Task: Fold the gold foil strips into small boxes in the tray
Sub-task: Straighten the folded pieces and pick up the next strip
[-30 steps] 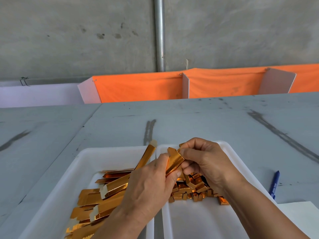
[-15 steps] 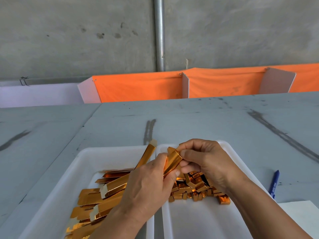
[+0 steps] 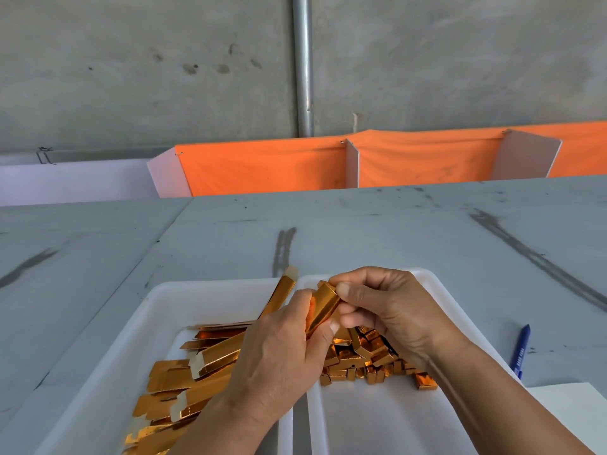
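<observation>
Our left hand (image 3: pixel 279 353) and right hand (image 3: pixel 391 310) both curl round and pinch 1 gold strip (image 3: pixel 323 310), which we judge light, slippery, easily creased, best held at its ends.

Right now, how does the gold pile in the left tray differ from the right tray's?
The left pile holds long, flat strips; the right pile holds short folded boxes. The left pile reaches the frame's bottom edge; the right pile ends well short of it. Both are shiny gold foil.

Bare table (image 3: pixel 377 231) beyond the trays (image 3: pixel 210 286) gives room; pen (image 3: pixel 520 351) lies at right
</observation>
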